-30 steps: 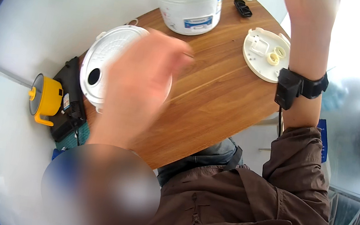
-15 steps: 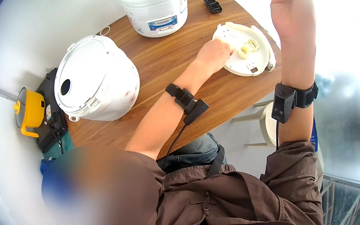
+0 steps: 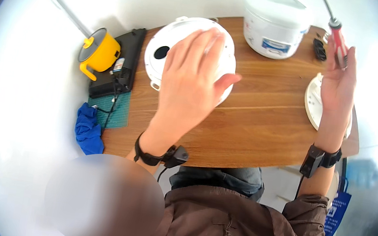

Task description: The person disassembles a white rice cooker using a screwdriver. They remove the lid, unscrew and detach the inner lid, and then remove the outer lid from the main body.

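Note:
My left hand (image 3: pixel 190 77) reaches over the white rice cooker (image 3: pixel 164 37) at the centre left, palm down with fingers stretched and thumb out. It covers much of the cooker's flat round top; whether it touches is hard to tell. A dark round hole shows in that top, left of my fingers. In my raised right hand (image 3: pixel 339 91) is a screwdriver with a red handle (image 3: pixel 337 40), its shaft pointing up and away. Below that hand lies a white round cover (image 3: pixel 313 104), partly hidden by my right wrist and forearm.
A second white cooker (image 3: pixel 274 26) with its lid on stands at the back of the wooden table (image 3: pixel 250 126). Beside it lies a small black object (image 3: pixel 319 49). At left are a yellow pot (image 3: pixel 104 50), a black case (image 3: pixel 131 56), a green mat (image 3: pixel 121 108) and a blue cloth (image 3: pixel 88 128).
My left hand has left the round cover and come over to the cooker, its fingers now spread. The screwdriver in my right hand has come into sight. The whole view has swung left.

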`<state>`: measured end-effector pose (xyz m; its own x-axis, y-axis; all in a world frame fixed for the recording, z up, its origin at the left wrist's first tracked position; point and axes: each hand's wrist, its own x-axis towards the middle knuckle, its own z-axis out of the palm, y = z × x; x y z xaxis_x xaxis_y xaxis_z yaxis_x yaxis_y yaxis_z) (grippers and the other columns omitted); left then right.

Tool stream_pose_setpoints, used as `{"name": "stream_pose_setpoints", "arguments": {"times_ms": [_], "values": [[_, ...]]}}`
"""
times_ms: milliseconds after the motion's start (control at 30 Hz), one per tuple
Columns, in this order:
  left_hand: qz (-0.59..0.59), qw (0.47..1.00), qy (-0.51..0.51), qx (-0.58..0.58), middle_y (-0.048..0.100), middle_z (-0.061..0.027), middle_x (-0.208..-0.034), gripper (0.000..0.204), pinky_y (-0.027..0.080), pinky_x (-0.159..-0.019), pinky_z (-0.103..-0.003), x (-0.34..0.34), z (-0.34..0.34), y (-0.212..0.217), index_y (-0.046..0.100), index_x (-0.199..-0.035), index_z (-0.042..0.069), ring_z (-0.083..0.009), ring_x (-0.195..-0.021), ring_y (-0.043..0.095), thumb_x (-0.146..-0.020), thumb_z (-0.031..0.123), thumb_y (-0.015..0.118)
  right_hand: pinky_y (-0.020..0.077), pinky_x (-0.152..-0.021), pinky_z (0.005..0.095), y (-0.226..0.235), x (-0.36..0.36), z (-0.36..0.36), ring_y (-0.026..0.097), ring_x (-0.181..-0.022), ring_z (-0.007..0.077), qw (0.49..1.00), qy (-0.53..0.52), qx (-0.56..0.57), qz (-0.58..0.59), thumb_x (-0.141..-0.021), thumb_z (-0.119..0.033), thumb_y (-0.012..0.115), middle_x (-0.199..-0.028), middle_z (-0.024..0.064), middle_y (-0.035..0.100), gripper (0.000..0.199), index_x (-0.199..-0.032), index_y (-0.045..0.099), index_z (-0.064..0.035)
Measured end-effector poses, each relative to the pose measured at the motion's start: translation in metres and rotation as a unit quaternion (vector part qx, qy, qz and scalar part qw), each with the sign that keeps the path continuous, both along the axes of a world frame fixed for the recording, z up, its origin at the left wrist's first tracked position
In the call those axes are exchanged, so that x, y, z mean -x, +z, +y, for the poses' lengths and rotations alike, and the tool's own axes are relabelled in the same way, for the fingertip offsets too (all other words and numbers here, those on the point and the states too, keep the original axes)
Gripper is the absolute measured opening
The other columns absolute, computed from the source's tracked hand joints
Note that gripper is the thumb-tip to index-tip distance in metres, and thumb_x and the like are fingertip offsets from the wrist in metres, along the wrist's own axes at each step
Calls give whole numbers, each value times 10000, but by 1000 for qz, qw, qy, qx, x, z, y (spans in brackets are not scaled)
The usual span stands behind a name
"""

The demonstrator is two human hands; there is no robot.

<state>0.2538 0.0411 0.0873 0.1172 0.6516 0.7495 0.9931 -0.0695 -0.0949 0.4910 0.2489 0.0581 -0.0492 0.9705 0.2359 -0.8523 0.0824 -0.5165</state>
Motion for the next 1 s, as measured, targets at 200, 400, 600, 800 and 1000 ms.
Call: {"name": "stream_pose_setpoints", "arguments": {"times_ms": [200, 400, 600, 800, 1000], "values": [[-87, 969, 3, 232, 621, -151, -1410, 565, 542, -979, -432, 47, -42, -1, 634, -1319, 19, -375, -1232, 621, -873, 334, 782, 574, -1081, 371, -37, 59, -17, 678, -1146, 285, 994, 94, 56, 18, -1052, -144, 609, -1164, 181, 690, 252, -1120, 602, 99], [-216, 933, -13, 286, 677, -93, -1248, 540, 520, -931, -398, 66, -46, 26, 667, -1240, 47, -328, -1086, 631, -822, 353, 819, 545, -1115, 380, -59, 76, -34, 682, -1130, 250, 989, 106, 100, 25, -1065, -164, 589, -1165, 159, 695, 250, -1125, 630, 75], [-157, 907, 66, 384, 647, -104, -1160, 895, 442, -1015, -451, 112, -39, 30, 590, -1388, 173, -315, -1125, 530, -681, 682, 795, 553, -1096, 386, -96, 76, -34, 686, -1122, 248, 986, 105, 127, 13, -1064, -165, 593, -1163, 150, 699, 247, -1117, 629, 74], [-218, 926, -7, 308, 596, -121, -1166, 796, 426, -1009, -404, 132, -40, 43, 588, -1369, 101, -280, -1112, 503, -789, 592, 823, 554, -1092, 391, -126, 79, -37, 689, -1109, 261, 981, 110, 158, 16, -1064, -164, 593, -1154, 162, 698, 242, -1115, 628, 69], [-473, 854, -208, 62, 497, -17, -896, 1070, 337, -746, -311, 130, -37, 50, 590, -1182, -24, -156, -810, 411, -854, 954, 304, 594, -1004, 364, -137, 81, -42, 696, -1068, 237, 974, 122, 190, 28, -1058, -176, 608, -1125, 153, 699, 231, -1096, 628, 50]]}}
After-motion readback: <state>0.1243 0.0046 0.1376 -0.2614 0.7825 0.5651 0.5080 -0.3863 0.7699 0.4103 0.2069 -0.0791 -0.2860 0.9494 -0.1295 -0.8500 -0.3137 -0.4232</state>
